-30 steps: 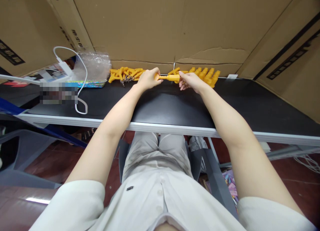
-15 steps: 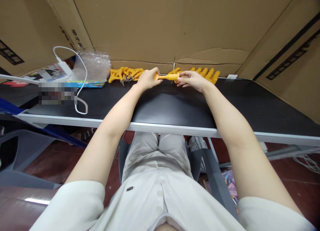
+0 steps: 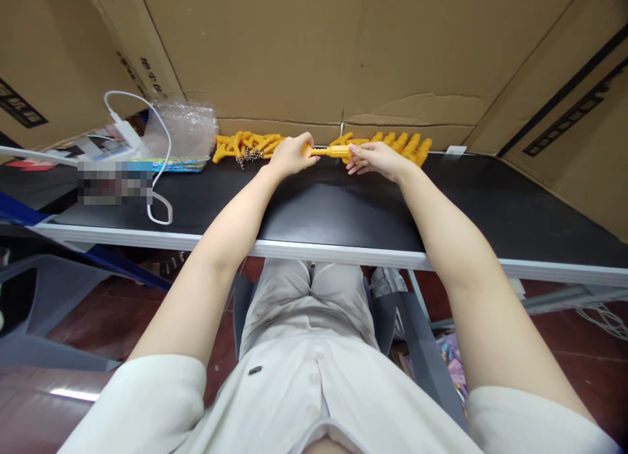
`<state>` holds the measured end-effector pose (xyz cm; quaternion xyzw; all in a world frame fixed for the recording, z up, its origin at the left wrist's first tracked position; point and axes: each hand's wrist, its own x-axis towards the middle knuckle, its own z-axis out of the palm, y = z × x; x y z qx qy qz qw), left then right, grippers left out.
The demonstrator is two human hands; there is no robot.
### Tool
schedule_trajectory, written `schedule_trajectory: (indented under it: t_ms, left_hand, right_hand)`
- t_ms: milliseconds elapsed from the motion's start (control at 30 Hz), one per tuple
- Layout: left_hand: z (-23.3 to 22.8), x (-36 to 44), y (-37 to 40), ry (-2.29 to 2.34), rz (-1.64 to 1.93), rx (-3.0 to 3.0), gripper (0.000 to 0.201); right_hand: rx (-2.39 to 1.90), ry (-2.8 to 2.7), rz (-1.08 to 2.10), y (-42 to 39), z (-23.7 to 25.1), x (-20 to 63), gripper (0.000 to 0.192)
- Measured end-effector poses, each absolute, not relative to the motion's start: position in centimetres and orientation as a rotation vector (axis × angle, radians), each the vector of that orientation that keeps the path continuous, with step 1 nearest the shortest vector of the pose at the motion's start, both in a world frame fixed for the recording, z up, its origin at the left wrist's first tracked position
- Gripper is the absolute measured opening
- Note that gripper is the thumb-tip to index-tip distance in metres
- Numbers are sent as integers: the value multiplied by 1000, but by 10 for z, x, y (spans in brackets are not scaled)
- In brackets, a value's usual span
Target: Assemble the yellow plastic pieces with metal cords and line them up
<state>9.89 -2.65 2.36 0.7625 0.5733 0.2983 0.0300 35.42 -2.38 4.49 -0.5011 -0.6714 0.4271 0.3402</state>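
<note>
1. Fingers of your left hand (image 3: 292, 156) were curled closed, with the thumb forward, around one end of a threaded-looking yellow plastic rod (image 3: 320, 152); your hand covered that end, so its shape could not be told.
2. Your right hand (image 3: 375, 159) pinched the 3 o'clock end of a ribbed yellow plastic sleeve (image 3: 339, 151) between thumb and fingertips, while its lower fingers hung loosely spread, apparently holding nothing.
3. Between your hands, at 12 o'clock from the middle of the view, rod and sleeve met end to end in one nearly level line. Whether they touched the black tabletop (image 3: 314, 209) could not be told.
4. Reckoned from the sleeve, a heap of forked yellow plastic pieces (image 3: 240, 142) lay at 9 o'clock, with silvery metal bits (image 3: 249, 156) at its near side, too small to name. A row of yellow plastic pieces (image 3: 412, 150) sat at 3 o'clock, partly behind your right hand, and a cardboard panel (image 3: 314, 61) stood at 12 o'clock.
5. Most likely you were at the step of turning the sleeve on the rod, one hand steadying and the other twisting.
6. Your next move seemed to call for a firm left grip and small rolling turns from the right fingertips, both parts aligned; a tilt could have made the thread bind.
</note>
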Motion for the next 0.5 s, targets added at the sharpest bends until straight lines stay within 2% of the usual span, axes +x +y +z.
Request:
schedule_trajectory:
  t_ms: [500]
  left_hand:
    - [24, 100, -27, 1790, 905, 2363, 37]
  right_hand:
    - [-1341, -1683, 1122, -24, 45, 351, 48]
